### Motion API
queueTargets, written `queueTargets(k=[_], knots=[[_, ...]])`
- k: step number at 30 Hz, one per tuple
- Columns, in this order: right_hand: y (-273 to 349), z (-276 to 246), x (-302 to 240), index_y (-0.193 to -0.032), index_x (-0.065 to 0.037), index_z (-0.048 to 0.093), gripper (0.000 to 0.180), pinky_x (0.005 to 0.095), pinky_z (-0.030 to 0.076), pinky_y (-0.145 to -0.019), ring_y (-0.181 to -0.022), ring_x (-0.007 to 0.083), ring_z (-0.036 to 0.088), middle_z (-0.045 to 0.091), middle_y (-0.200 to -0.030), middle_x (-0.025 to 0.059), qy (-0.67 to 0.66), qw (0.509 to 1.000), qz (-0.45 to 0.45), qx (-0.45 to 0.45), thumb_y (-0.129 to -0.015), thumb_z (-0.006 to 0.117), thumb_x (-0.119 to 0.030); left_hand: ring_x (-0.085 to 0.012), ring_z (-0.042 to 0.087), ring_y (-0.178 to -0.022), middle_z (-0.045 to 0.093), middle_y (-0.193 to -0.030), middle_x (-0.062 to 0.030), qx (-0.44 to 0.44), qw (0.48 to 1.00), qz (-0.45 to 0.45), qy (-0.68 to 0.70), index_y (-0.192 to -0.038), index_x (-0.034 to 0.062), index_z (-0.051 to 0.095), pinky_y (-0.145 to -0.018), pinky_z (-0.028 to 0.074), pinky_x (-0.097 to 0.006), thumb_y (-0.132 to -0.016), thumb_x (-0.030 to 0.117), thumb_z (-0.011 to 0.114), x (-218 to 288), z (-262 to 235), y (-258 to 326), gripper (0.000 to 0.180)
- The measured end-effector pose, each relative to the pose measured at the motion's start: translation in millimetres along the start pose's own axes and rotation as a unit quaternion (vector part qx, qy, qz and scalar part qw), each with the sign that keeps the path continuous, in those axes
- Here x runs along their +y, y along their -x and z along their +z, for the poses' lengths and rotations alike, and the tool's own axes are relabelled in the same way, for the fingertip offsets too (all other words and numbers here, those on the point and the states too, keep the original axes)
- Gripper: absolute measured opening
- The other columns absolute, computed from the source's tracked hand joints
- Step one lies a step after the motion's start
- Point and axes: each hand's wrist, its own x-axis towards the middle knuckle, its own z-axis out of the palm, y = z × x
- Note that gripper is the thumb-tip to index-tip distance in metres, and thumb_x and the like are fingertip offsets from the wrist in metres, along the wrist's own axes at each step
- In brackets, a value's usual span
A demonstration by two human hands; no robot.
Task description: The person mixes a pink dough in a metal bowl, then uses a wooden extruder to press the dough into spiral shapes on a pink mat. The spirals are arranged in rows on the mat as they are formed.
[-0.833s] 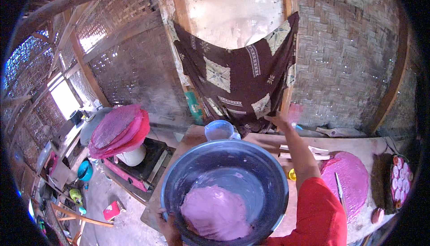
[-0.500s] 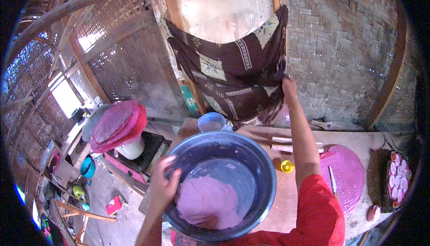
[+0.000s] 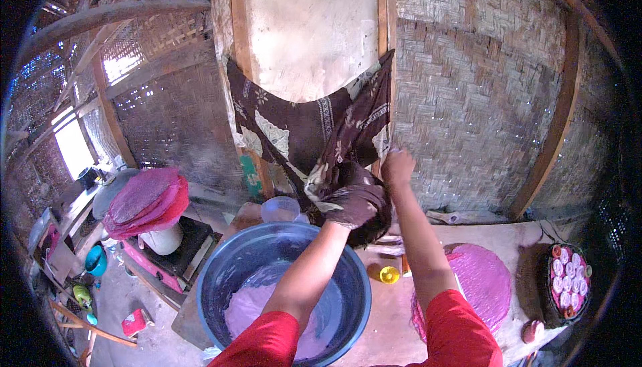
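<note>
A dark brown patterned cloth hangs between two wooden posts, its lower part bunched. My left hand reaches into the bunched part; the fabric covers its fingers. At the cloth's right edge, my right hand is closed on the fabric beside the post. Below my left forearm stands a large blue basin, with a pale purple mass lying inside it. My left arm hides part of the basin.
A small bluish tub stands behind the basin. On the table are a yellow cup, a round pink sheet and a dark tray of pale rolls. To the left, pink and red round pieces top a white container.
My left hand has left the basin's rim and gone into the cloth. My right hand stays at the cloth's right edge, and the lower cloth is now gathered around my left hand.
</note>
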Motion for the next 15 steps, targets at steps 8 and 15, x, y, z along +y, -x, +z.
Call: queueTargets(k=[8,15], knots=[[27.6,82.5,82.5,-0.111,0.002,0.062,0.029,0.0393,0.047,-0.091,-0.109,0.0235,0.057,0.059,-0.121,0.0154,0.159,0.959,-0.234,0.017,-0.088,0.059,-0.014,-0.0339,0.051,-0.114,0.055,-0.125,-0.0172,0.199,0.908,0.161,-0.331,-0.127,0.0023,0.05,-0.098,0.041,-0.043,-0.096,0.023,0.042,-45.9,16.3,-33.3,0.038],[34.5,94.1,64.3,-0.11,0.002,0.063,0.028,0.0389,0.047,-0.09,-0.108,0.0242,0.058,0.06,-0.118,0.0157,0.195,0.941,-0.276,-0.013,-0.089,0.056,-0.015,-0.042,0.055,-0.109,0.06,-0.117,-0.0224,0.32,0.787,0.186,-0.494,-0.121,-0.0005,0.055,-0.094,0.043,-0.046,-0.092,0.019,0.044,-49.5,-47.3,-57.3,0.036]])
